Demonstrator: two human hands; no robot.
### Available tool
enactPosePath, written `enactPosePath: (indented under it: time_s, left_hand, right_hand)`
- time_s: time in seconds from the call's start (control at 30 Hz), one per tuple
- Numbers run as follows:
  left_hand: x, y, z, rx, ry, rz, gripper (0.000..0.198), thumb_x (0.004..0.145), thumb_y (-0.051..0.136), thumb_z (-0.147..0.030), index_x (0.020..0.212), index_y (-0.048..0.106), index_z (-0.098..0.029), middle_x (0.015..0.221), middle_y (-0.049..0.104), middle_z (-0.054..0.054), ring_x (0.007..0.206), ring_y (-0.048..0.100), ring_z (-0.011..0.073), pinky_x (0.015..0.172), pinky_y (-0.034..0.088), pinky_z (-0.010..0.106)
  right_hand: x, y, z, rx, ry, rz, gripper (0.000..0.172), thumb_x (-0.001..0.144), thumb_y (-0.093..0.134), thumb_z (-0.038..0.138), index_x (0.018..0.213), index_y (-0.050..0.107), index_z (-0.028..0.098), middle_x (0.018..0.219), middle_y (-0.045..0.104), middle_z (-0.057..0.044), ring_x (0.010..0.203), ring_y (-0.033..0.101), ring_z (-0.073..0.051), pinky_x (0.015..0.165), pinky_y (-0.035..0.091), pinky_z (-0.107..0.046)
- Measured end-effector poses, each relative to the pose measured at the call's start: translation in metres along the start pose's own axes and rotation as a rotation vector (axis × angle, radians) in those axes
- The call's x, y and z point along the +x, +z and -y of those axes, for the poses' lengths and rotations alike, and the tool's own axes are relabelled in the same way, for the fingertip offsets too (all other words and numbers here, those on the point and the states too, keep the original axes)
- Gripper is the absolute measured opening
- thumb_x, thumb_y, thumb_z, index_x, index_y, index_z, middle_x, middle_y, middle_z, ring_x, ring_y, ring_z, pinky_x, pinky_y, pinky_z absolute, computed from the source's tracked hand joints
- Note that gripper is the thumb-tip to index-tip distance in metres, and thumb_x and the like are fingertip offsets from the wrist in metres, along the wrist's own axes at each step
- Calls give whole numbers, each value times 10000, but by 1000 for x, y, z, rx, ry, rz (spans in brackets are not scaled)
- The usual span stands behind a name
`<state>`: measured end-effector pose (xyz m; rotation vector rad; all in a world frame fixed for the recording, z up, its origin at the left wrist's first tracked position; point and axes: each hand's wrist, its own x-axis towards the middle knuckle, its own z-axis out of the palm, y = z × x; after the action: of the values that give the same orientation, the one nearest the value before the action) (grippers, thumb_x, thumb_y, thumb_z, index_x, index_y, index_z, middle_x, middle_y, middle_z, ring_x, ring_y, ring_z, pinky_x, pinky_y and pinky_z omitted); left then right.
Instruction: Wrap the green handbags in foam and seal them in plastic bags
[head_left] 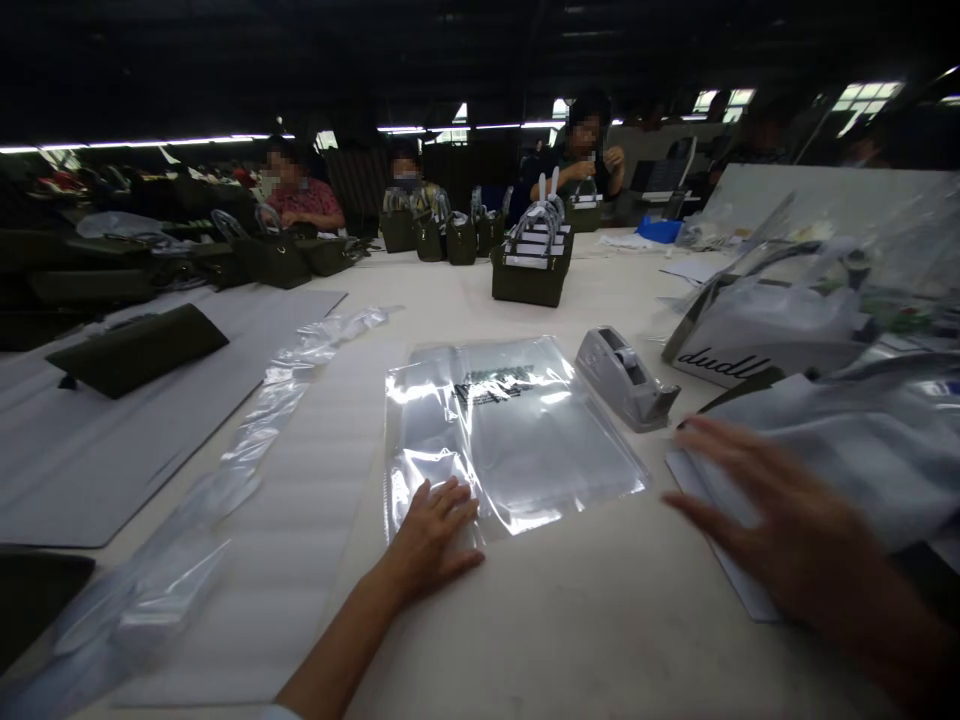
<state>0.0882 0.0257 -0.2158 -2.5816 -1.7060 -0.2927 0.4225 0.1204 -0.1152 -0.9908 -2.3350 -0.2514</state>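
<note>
My left hand (439, 530) rests with its fingers spread on the near left corner of a stack of clear plastic bags (540, 440) with dark print near the far edge. Over at the right, my right hand (772, 510) is smeared by motion, its thumb and fingers apart and nothing visible between them. It is above or beside a white sheet (739, 575) and a plastic-wrapped bundle (847, 440); whether it touches them I cannot tell. A grey tape dispenser (626, 375) stands just beyond the bags, between them and the wrapped goods.
White foam sheets (300, 530) and crumpled clear film (247, 430) lie at left, with a dark green bag (142, 350) on a board. A wrapped bag with lettering (720, 360) stands at right. Green handbags (529, 280) and several people occupy the table's far side.
</note>
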Motion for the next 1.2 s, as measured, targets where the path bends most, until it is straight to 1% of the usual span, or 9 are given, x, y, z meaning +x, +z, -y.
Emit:
enactPosePath:
  time_s: [0.13,0.2,0.3,0.4,0.53,0.73,0.9,1.07,1.2]
  left_hand:
    - [-3,10,-2,92,56,-159,392,807,527,-388,1138,510,-178,1188,534,113,1167,428,296,956,348,513]
    - [-4,14,-2,118,83,-208,230,849,466,-250,1048,554,-176,1108,582,86,1120,477,252,977,338,488]
    - [-3,18,-5,138,129,-244,199,853,455,-225,1008,561,-160,1074,593,86,1092,497,243,980,335,496]
    - [-3,21,-9,165,169,-273,181,843,446,-148,983,558,-131,1048,597,105,1059,517,242,917,403,457]
    - [-1,22,-8,182,171,-285,191,825,389,-30,863,556,-114,920,614,97,938,567,196,777,471,334]
    - [12,-2,2,171,25,-265,132,844,402,-90,791,518,-125,790,573,70,747,550,166,707,451,327]
    - [24,-9,-13,129,-7,-179,127,819,457,-100,739,527,-170,719,559,19,644,514,143,650,425,289]
    - [44,-9,-30,59,-234,-163,166,782,570,-200,635,496,-174,634,518,-2,564,480,136,526,364,249]
    - [59,-26,-34,-21,-315,-174,160,802,558,-237,665,504,-176,673,527,-14,587,491,107,521,359,211]
  right_hand:
    - [-20,87,17,39,-242,334,400,857,471,276,1246,445,186,1292,441,-129,1193,410,-262,948,371,-505]
    - [-26,121,15,101,-315,349,322,875,419,174,1186,502,187,1219,520,-102,1158,454,-225,936,398,-458]
    - [-28,142,11,200,-359,261,254,886,396,141,1059,579,176,1105,597,-70,1096,505,-183,937,411,-385]
    - [-28,138,13,231,-338,210,221,877,455,248,1024,590,154,1058,613,-86,1058,526,-198,927,419,-384]
    - [-31,133,25,206,-305,226,413,813,523,437,1092,560,135,1099,584,-126,1076,506,-257,932,403,-451]
    - [-26,144,24,204,-360,101,243,873,388,90,982,595,153,956,638,-70,933,572,-178,897,427,-398]
    - [-12,127,21,284,-380,95,165,864,455,149,769,590,155,730,633,-26,706,589,-124,884,440,-376]
    - [-2,88,58,321,-398,32,265,817,557,232,1056,541,121,1039,607,-105,1011,532,-207,910,432,-373]
    - [2,97,82,350,-363,163,237,846,464,145,1071,533,116,988,618,-88,949,556,-186,833,468,-329]
